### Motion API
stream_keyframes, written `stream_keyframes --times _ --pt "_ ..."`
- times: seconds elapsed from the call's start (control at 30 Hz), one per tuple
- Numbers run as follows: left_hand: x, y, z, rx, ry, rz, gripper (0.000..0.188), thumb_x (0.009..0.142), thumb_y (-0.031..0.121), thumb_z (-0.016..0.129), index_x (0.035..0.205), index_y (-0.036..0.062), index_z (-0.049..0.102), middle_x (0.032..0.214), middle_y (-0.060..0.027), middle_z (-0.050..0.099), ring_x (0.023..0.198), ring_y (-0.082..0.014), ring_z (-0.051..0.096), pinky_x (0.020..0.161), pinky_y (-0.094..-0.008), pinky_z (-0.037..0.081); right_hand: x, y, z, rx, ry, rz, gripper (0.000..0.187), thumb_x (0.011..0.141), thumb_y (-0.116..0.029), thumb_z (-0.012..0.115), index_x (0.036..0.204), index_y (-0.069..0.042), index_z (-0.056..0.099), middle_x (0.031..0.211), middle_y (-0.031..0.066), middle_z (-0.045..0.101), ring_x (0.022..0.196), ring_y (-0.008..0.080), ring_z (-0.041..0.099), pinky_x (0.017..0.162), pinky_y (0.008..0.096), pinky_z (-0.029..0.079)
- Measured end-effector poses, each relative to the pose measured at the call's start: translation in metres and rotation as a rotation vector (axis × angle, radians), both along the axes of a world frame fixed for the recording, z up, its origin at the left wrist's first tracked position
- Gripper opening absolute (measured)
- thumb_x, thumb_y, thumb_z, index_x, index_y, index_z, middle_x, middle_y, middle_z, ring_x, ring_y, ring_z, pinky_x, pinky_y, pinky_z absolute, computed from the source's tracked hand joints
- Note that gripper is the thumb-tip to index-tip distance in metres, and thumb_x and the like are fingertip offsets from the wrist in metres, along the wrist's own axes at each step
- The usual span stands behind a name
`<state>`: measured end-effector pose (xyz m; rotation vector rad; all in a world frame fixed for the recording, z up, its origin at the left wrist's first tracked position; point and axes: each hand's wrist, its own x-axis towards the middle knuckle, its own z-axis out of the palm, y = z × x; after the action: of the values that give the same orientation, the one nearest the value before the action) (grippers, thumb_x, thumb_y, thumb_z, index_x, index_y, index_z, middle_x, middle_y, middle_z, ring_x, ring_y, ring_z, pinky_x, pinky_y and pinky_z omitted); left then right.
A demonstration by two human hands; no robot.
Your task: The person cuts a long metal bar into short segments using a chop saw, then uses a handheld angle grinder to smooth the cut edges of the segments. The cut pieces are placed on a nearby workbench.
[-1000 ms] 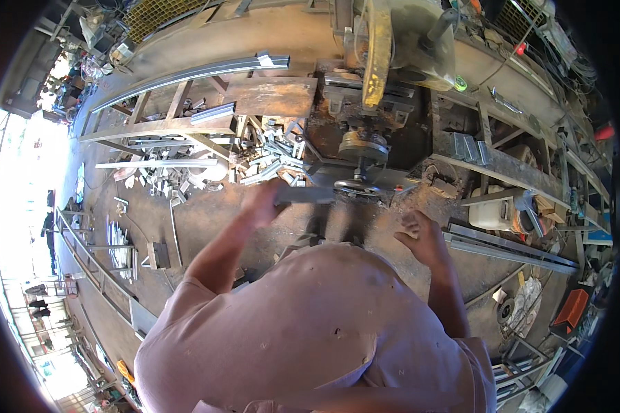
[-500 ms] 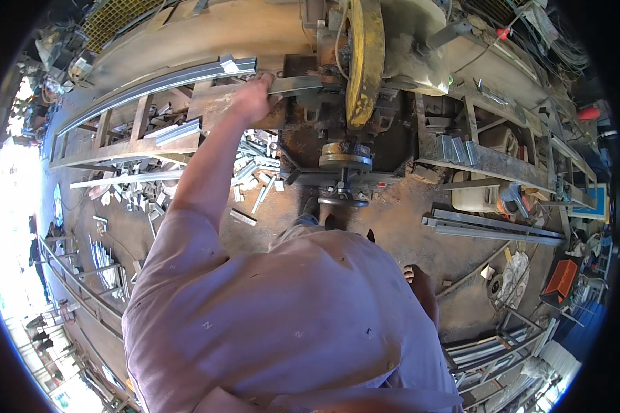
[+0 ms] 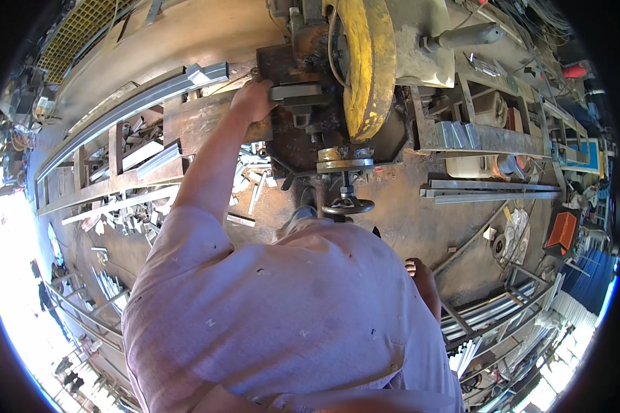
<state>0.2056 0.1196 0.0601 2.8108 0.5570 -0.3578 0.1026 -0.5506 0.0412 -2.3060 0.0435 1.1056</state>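
Note:
My left hand (image 3: 253, 100) reaches forward to the bed of a cut-off saw. Its fingers are closed at the left end of a short grey metal bar (image 3: 296, 91), which lies across the saw's vise area. Just right of the bar stands the saw's worn yellow blade guard (image 3: 370, 76). Nearer to me are the vise's round plate (image 3: 344, 164) and its black handwheel (image 3: 348, 206). My right hand (image 3: 411, 267) hangs low by my right side, mostly behind my shirt. Its visible fingers are curled, and anything within them is hidden.
Long metal profiles (image 3: 134, 113) rest on a rack at the left, above a heap of offcuts (image 3: 127, 206). Cut pieces (image 3: 455, 133) sit on the right-hand rack, with long tubes (image 3: 492, 194) below. A grey handle (image 3: 472, 36) sticks out from the saw. An orange-topped box (image 3: 562, 230) stands far right.
The view has shifted forward, bringing the saw closer. My left hand stays at the bar's left end. My right hand remains low at my side.

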Motion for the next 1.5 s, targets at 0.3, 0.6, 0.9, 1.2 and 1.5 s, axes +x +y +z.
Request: stream_keyframes --times 0.3,0.6,0.9,1.2,1.5 --pt "-0.011 0.011 -0.014 -0.257 -0.197 0.318 0.048 0.084 0.036 0.073 0.111 -0.0035 0.074 0.105 -0.0308 0.074 0.106 -0.0433 0.072 0.093 -0.0506 0.056 0.003 0.021 0.009 -0.028 0.005 0.068 0.053 0.089 -0.028 0.081 0.132 -0.002 0.064 0.113 0.0195 0.076 0.104 0.0322 0.075 0.090 0.0413 0.060" --pt "0.022 -0.024 -0.025 -0.318 -0.290 0.347 0.049 0.084 0.026 0.067 0.125 -0.0004 0.069 0.115 -0.0313 0.072 0.114 -0.0466 0.068 0.099 -0.0502 0.053 0.090 0.026 0.006 -0.018 -0.099 0.138 0.056 0.093 -0.035 0.081 0.135 -0.003 0.063 0.113 0.0165 0.077 0.101 0.0288 0.074 0.088 0.0404 0.059" --pt "0.040 -0.051 -0.058 -0.302 -0.393 0.374 0.064 0.086 0.040 0.074 0.136 0.0018 0.063 0.126 -0.0271 0.071 0.121 -0.0427 0.066 0.105 -0.0455 0.052 0.284 0.028 -0.024 0.858 0.081 -0.950 0.023 0.104 -0.034 0.067 0.105 -0.012 0.062 0.080 0.0019 0.062 0.069 0.0174 0.061 0.064 0.0360 0.052" --pt "0.043 -0.086 -0.067 -0.267 -0.477 0.515 0.061 0.087 0.039 0.074 0.134 0.0019 0.063 0.124 -0.0261 0.071 0.118 -0.0419 0.067 0.103 -0.0455 0.052 0.374 0.042 -0.046 0.824 0.168 -1.134 0.028 0.098 -0.027 0.074 0.080 -0.021 0.053 0.065 -0.0054 0.044 0.053 0.0123 0.039 0.053 0.0333 0.032" --pt "0.041 -0.101 -0.064 -0.254 -0.496 0.542 0.059 0.087 0.038 0.074 0.133 0.0021 0.064 0.122 -0.0252 0.071 0.116 -0.0411 0.067 0.101 -0.0456 0.052 0.390 0.038 -0.014 0.678 -0.287 -0.966 0.022 0.096 -0.018 0.073 0.114 -0.007 0.075 0.074 -0.0043 0.056 0.059 0.0092 0.045 0.054 0.0289 0.037"
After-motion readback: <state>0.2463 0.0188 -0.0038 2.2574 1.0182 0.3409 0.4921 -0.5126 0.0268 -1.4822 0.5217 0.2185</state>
